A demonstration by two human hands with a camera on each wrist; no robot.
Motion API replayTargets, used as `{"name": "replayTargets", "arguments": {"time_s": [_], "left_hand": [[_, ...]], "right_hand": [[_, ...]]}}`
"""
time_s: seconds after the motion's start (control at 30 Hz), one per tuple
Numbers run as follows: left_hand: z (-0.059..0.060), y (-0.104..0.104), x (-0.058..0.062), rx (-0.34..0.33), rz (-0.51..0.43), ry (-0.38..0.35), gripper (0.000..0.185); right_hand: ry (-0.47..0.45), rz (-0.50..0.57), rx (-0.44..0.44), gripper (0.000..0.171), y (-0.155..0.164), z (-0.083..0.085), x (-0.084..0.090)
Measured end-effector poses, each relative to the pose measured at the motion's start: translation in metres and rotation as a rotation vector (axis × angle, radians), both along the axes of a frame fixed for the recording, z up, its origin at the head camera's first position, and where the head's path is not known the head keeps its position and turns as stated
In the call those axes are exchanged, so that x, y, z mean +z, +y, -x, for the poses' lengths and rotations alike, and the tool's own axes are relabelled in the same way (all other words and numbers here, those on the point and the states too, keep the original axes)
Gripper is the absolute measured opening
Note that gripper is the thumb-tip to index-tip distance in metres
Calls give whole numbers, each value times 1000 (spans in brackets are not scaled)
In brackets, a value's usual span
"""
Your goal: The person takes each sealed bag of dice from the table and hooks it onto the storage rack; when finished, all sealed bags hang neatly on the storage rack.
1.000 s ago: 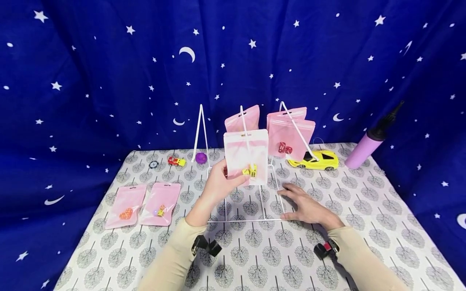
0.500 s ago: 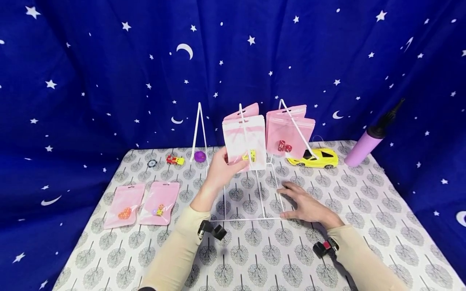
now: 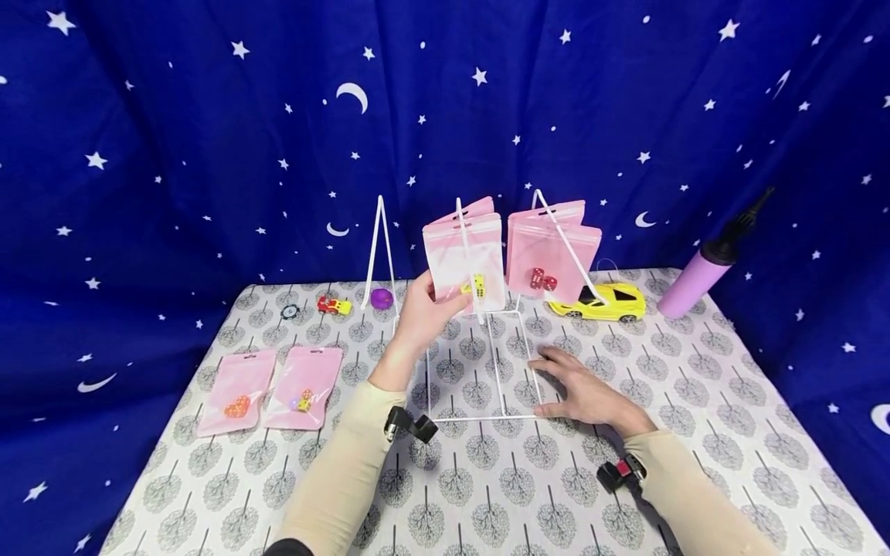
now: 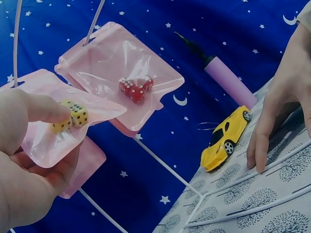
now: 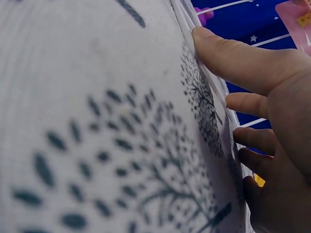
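Observation:
My left hand (image 3: 427, 309) pinches the lower corner of a pink pouch with yellow dice (image 3: 464, 259), held up against the middle peg of a white wire rack (image 3: 480, 418). In the left wrist view my thumb (image 4: 34, 109) presses that pouch (image 4: 48, 138) beside the dice. A second pouch with red dice (image 3: 549, 262) (image 4: 131, 73) hangs on the right peg. My right hand (image 3: 580, 390) lies flat on the rack's base, fingers straight (image 5: 243, 58). Two more pink pouches (image 3: 236, 390) (image 3: 304, 386) lie flat at the table's left.
A yellow toy car (image 3: 599, 303) and a purple air pump (image 3: 702, 274) sit at the back right. A small red car (image 3: 334, 306), a purple ball (image 3: 381, 298) and a dark chip (image 3: 290, 311) lie at the back left. A blue starry curtain hangs behind the table.
My left hand has lifted the yellow-dice pouch up and away from me, onto the middle peg near the pouch behind it. The right hand has stayed on the rack base.

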State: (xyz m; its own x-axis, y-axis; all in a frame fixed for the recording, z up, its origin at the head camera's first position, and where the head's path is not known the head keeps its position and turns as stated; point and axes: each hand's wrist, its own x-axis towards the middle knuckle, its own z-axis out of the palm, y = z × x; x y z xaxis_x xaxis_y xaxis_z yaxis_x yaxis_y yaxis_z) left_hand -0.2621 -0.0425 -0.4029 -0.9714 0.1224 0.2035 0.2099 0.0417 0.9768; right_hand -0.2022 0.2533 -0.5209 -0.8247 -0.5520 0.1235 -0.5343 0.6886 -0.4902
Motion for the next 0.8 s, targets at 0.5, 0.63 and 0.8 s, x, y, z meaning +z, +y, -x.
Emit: {"name": "replayTargets", "arguments": {"time_s": [0.5, 0.63, 0.8], "left_hand": [[10, 0, -8, 40, 3, 4, 43], [9, -1, -10, 48, 3, -15, 44], [9, -2, -13, 63, 18, -23, 45]], "right_hand": [[24, 7, 6, 82, -1, -1, 1], [16, 4, 4, 83, -1, -1, 0], [-11, 4, -2, 83, -2, -1, 2]]}}
